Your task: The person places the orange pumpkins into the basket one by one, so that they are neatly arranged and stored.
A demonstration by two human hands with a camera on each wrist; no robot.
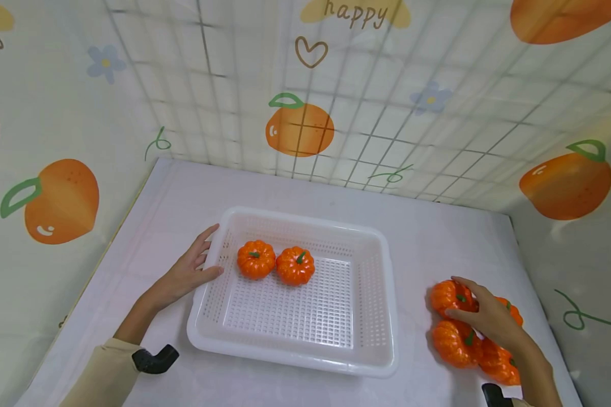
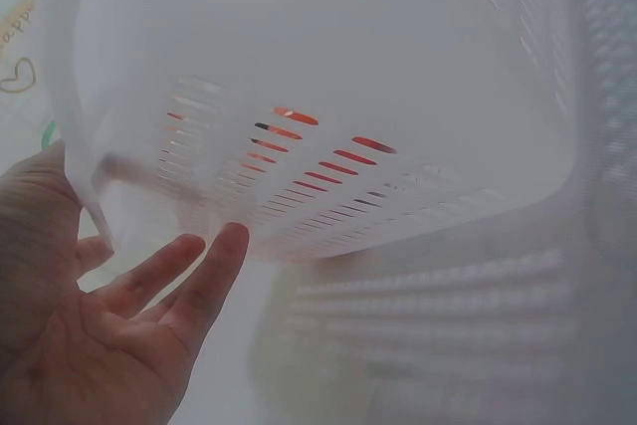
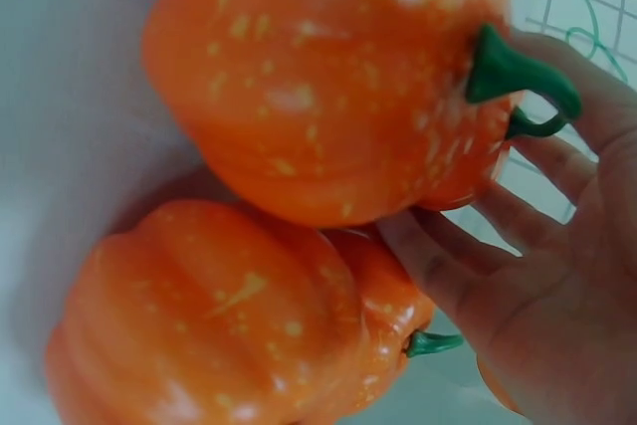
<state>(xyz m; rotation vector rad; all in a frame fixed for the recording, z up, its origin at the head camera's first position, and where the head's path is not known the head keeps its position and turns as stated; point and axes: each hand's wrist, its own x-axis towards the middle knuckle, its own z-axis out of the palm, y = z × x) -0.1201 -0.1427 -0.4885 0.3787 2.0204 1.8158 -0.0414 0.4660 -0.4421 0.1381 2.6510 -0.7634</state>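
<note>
A white plastic basket (image 1: 305, 362) with perforated walls holds two small orange pumpkins, a left one (image 1: 256, 260) and a right one (image 1: 295, 265), side by side toward its far left. My left hand (image 1: 185, 274) holds the basket's left rim, with the thumb over it and the fingers against the outside. On the right, my right hand (image 1: 489, 314) grips an orange pumpkin (image 1: 447, 297) from above, thumb and fingers around its sides. In the right wrist view the fingers (image 3: 438, 256) are partly hidden behind pumpkins.
Next to the gripped pumpkin lie more: a near one (image 1: 455, 343), one at the front right (image 1: 499, 362) and one behind the hand (image 1: 511, 311). The white table (image 1: 173, 192) meets a printed curtain (image 1: 244, 68) over a wire grid at the back.
</note>
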